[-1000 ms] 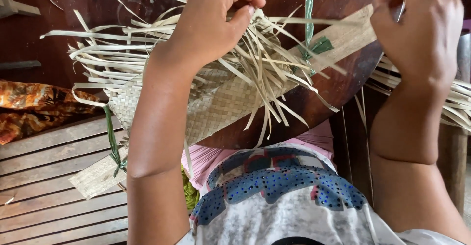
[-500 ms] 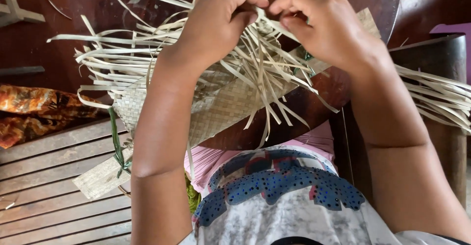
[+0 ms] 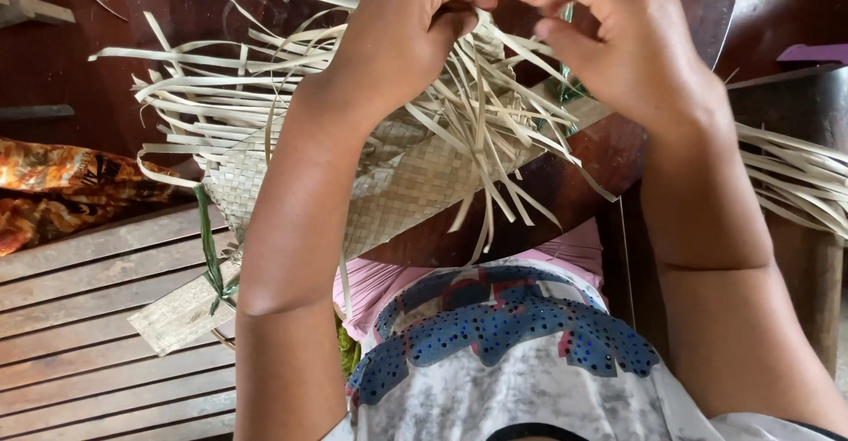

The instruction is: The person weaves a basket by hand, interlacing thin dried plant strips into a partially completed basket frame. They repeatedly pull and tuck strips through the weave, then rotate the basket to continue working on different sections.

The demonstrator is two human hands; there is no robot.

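A dark round worktop (image 3: pixel 618 154) carries a half-woven mat (image 3: pixel 389 185), its loose strips (image 3: pixel 221 97) fanning outward. The left hand (image 3: pixel 402 39) pinches strips at the mat's edge; the right hand (image 3: pixel 618 44) hovers near, fingers curled, holding nothing visible. Keeping each strip flat and snug should tighten the weave.

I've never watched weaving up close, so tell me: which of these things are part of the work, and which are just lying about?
In the work:
- left hand, pinching loose strips
- right hand, fingers curled above them
- woven mat
- loose pale strips

Lying about:
- patterned orange cloth
- slatted wooden bench
- spare strip bundle
- purple object
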